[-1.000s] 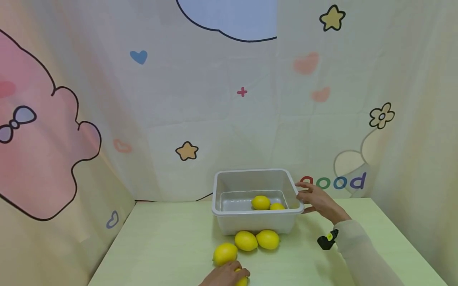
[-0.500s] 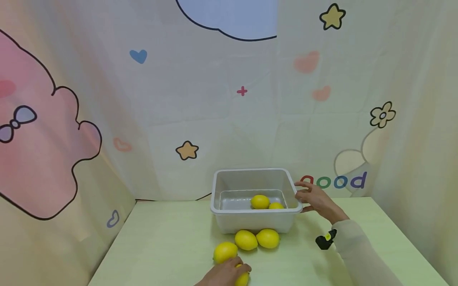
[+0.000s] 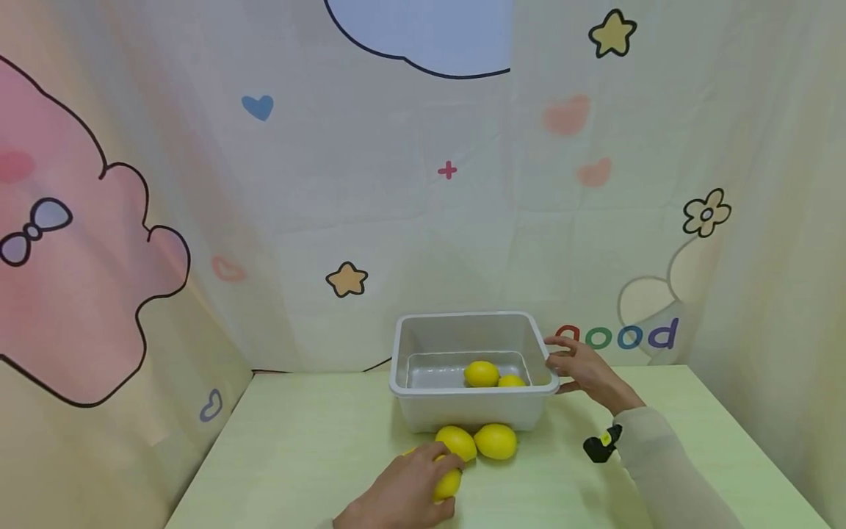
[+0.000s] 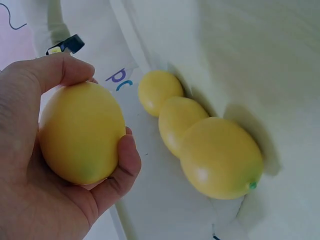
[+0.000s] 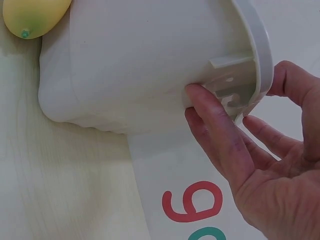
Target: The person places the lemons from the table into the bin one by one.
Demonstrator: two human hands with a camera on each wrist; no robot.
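My left hand grips a yellow lemon, its thumb and fingers wrapped around the fruit in the left wrist view. Just beyond that hand, a row of lemons stands along the front of a pale grey plastic bin: a right one, a middle one, and a left one mostly covered by the hand in the head view. Inside the bin lie two lemons. My right hand holds the bin's right side, with fingertips on the outer wall below the rim.
The pale wooden table carries everything and ends at a printed curtain close behind the bin. More curtain hangs on both sides. A black wrist device sits by the right sleeve.
Holding the lemon, my left hand has risen from the front edge of view toward the bin and now covers most of the left lemon. My right hand stays at the bin's side.
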